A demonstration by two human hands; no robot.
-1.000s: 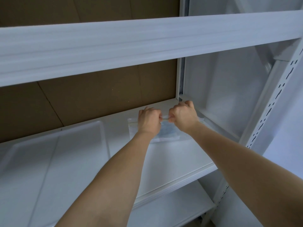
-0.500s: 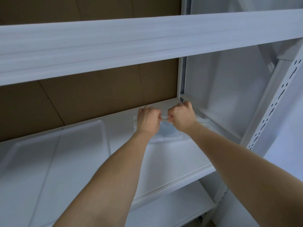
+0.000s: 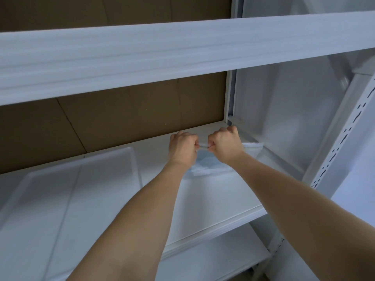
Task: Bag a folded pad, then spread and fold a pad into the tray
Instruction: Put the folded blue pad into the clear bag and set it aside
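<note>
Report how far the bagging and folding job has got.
Done: a bluish folded pad already sits inside the clear bag on the shelf. In hand: the left hand and right hand pinch the bag's top edge, apparently sealing it. Left: the white tray shows no pad spread or folded in it.
</note>
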